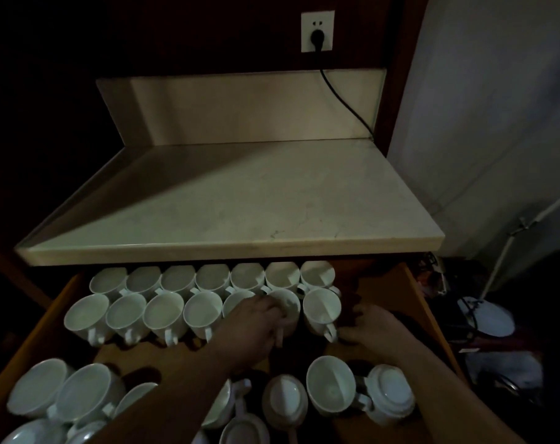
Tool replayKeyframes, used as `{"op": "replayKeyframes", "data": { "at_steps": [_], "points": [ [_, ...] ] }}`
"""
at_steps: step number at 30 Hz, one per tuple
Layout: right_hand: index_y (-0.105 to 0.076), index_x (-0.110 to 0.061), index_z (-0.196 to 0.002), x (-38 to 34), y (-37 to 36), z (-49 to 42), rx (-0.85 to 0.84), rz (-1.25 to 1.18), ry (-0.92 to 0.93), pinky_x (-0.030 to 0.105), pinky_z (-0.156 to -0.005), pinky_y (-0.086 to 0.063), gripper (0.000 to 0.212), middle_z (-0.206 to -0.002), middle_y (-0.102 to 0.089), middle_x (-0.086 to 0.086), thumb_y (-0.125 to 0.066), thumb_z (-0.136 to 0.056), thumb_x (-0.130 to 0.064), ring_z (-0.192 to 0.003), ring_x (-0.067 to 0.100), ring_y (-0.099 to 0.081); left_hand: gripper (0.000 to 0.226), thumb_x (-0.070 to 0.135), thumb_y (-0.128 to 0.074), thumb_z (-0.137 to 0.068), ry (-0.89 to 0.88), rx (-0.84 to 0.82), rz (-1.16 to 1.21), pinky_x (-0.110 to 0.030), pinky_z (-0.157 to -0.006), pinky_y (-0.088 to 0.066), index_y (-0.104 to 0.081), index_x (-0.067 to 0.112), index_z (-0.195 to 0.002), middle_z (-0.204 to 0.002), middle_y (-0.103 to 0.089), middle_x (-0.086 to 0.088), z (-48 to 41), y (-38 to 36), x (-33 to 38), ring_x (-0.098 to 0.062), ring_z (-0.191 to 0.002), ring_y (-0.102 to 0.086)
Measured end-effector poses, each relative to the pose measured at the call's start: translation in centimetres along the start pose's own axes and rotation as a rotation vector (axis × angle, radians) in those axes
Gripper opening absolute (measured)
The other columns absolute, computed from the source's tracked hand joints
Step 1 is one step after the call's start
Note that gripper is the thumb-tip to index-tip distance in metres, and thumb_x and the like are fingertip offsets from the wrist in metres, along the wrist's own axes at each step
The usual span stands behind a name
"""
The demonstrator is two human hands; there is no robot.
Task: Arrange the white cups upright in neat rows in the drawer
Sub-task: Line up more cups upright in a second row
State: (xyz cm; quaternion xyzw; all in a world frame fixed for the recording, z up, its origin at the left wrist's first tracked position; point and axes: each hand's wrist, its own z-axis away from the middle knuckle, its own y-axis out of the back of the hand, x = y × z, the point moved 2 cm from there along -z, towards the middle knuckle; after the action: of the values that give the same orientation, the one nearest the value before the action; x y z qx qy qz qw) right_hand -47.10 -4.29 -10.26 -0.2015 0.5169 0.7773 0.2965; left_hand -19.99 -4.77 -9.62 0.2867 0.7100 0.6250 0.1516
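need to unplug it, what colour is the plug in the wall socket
Black plug, black cord, in a white socket plate; the head view shows it.

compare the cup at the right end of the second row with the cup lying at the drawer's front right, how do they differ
The second-row cup stands upright, mouth up; the front-right cup shows its base. The first sits in a neat row, fingers of the right hand at its handle; the second lies loose, untouched. Both are white with handles.

A pale stone counter top (240, 200) sits in a dim room, under a white wall socket (317, 31) holding a black plug (318, 36).
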Motion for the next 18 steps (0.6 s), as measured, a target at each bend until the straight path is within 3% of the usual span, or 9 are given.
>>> {"op": "replayKeyframes", "data": {
  "at_steps": [3,5,8,12,18],
  "points": [
    [-0.065,-0.021,-0.109,-0.8,-1.0,0.3,-0.023,-0.01,0.0,0.031,-0.075,-0.055,0.041,-0.1,-0.072,-0.002,-0.08,-0.081,-0.046,-0.091,0.013,-0.068,0.029,0.026,-0.06,-0.077,-0.016,-0.107,-0.084,-0.038,-0.083,-0.051,-0.074,0.027,-0.103,-0.104,-0.07,0.003,-0.2,0.3,-0.9,-0.022,-0.1,-0.063],
    [-0.062,-0.028,-0.102,-1.4,-1.6,0.2,-0.018,-0.024,0.039,0.025,-0.066,-0.046,0.036,-0.095,-0.068,-0.009,-0.081,-0.079,-0.049,-0.087,0.006,-0.064,0.02,0.03,-0.062,-0.076,-0.037,-0.145,-0.148,-0.035,-0.077,-0.047,-0.073,0.029,-0.093,-0.09,-0.069,0.004,-0.6,0.7,-0.6,-0.02,-0.09,-0.065],
    [-0.062,-0.027,-0.103,-1.4,-1.5,0.0,0.027,-0.011,0.036,0.029,-0.072,-0.05,0.036,-0.097,-0.068,-0.008,-0.08,-0.078,-0.047,-0.09,0.007,-0.064,0.015,0.03,-0.066,-0.071,-0.035,-0.161,-0.16,-0.033,-0.071,-0.046,-0.072,0.03,-0.085,-0.079,-0.069,0.005,-0.8,0.7,-0.2,-0.018,-0.08,-0.066],
    [-0.065,-0.026,-0.106,-1.1,-1.5,-0.2,0.015,-0.036,0.038,0.038,-0.084,-0.057,0.04,-0.1,-0.07,-0.006,-0.08,-0.074,-0.045,-0.093,0.011,-0.067,0.022,0.029,-0.065,-0.072,-0.031,-0.116,-0.163,-0.032,-0.07,-0.047,-0.073,0.03,-0.092,-0.082,-0.072,0.005,-1.1,0.1,0.6,-0.019,-0.081,-0.066],
    [-0.064,-0.025,-0.106,-1.2,-1.5,-0.6,0.024,-0.058,0.066,0.024,-0.063,-0.04,0.029,-0.091,-0.063,-0.009,-0.08,-0.084,-0.035,-0.085,0.006,-0.06,0.026,0.03,-0.056,-0.078,0.008,-0.108,-0.188,-0.035,-0.079,-0.046,-0.073,0.027,-0.097,-0.089,-0.072,0.003,-1.5,-0.8,0.9,-0.023,-0.088,-0.065]
  ]
}}
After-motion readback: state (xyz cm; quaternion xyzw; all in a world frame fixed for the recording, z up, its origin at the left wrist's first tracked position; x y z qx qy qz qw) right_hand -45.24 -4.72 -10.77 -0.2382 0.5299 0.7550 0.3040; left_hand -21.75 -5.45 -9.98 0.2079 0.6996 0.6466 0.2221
